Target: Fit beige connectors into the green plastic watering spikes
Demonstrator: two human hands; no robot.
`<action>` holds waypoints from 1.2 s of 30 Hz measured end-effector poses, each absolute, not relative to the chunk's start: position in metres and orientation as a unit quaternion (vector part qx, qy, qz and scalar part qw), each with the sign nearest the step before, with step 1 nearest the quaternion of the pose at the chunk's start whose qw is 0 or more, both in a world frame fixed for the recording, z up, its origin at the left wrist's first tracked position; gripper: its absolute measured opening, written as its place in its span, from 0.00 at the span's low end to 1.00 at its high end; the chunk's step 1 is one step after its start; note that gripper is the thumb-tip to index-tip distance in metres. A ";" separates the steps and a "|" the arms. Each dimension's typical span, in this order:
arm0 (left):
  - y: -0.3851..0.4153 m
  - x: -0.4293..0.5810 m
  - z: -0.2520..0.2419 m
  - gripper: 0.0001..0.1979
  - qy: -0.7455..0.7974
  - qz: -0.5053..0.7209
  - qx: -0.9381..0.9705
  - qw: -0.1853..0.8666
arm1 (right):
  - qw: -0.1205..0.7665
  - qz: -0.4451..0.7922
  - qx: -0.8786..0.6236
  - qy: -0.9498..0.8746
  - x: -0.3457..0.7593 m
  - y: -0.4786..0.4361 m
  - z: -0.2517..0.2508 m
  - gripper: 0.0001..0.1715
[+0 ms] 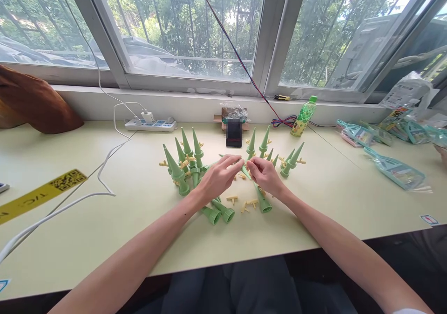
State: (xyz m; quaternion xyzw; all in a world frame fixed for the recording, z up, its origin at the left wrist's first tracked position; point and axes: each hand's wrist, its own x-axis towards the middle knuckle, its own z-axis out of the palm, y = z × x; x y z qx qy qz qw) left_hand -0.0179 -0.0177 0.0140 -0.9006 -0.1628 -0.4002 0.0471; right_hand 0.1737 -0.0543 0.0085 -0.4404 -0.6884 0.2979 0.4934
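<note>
My left hand (223,172) is closed, its fingers pinching a green tapered watering spike (245,170) in front of me. Close against it, my right hand (266,174) is curled shut at the same spot; whatever sits in its fingertips is hidden. Beneath the right hand, another green piece (264,204) shows its wide hollow end toward me. Small yellow T-shaped valves (232,198) lie loose between the forearms. To the left stand several upright green spikes (176,172) with yellow valves fitted in their sides. More such spikes (291,160) stand right of my right hand.
Two hollow green spikes (223,210) lie by my left wrist. Behind the hands are a phone (233,132), a power strip (151,125) and a green-capped bottle (303,117). A white cable (104,165) crosses the left side. Bagged turquoise items (394,167) lie at right.
</note>
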 end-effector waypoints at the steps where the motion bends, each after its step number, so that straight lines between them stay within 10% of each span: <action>1: -0.017 -0.018 0.014 0.18 -0.165 -0.398 -0.901 0.052 | 0.495 0.298 -0.441 -0.687 0.174 -0.054 0.008 0.23; 20: -0.019 -0.017 0.016 0.16 -0.192 -0.386 -0.898 0.092 | 0.498 0.294 -0.444 -0.684 0.174 -0.052 0.004 0.21; 36: -0.024 -0.017 0.025 0.17 -0.287 -0.445 -0.834 -0.155 | 0.506 0.284 -0.458 -0.674 0.173 -0.053 0.008 0.24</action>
